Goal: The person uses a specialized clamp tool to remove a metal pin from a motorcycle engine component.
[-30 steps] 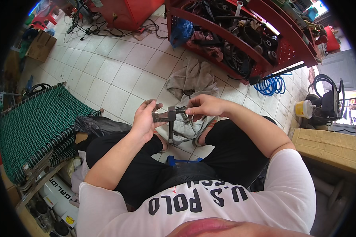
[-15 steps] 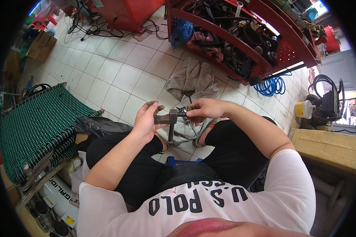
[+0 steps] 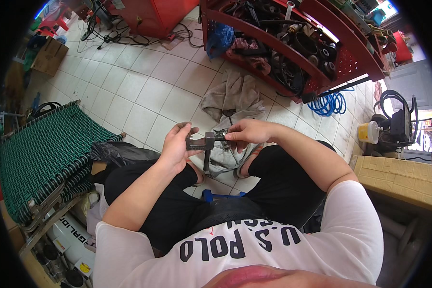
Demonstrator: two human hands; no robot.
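Observation:
Above the floor between my knees I hold a dark metal screw clamp [image 3: 208, 141] with a C-shaped frame and a straight handle hanging from it. My left hand [image 3: 177, 144] is closed round the frame's left end, its fingers partly behind the metal. On the other side, the fingertips of my right hand [image 3: 245, 135] pinch the clamp's dark screw. The remaining right fingers curl underneath. Below the hands a grey, stained cloth [image 3: 234, 98] lies spread on the tiles, with small dark metal parts on it that I cannot make out.
A red tool cart [image 3: 343, 72] loaded with parts stands at the far right, beside a coiled blue hose [image 3: 327, 103]. To my left is a green woven folding seat [image 3: 53, 153]. A yellow box [image 3: 398, 177] and a white-and-yellow tub [image 3: 368, 133] are on the right.
The clamp stays in both hands at nearly the same spot. My right fingers have shifted very slightly left along the screw.

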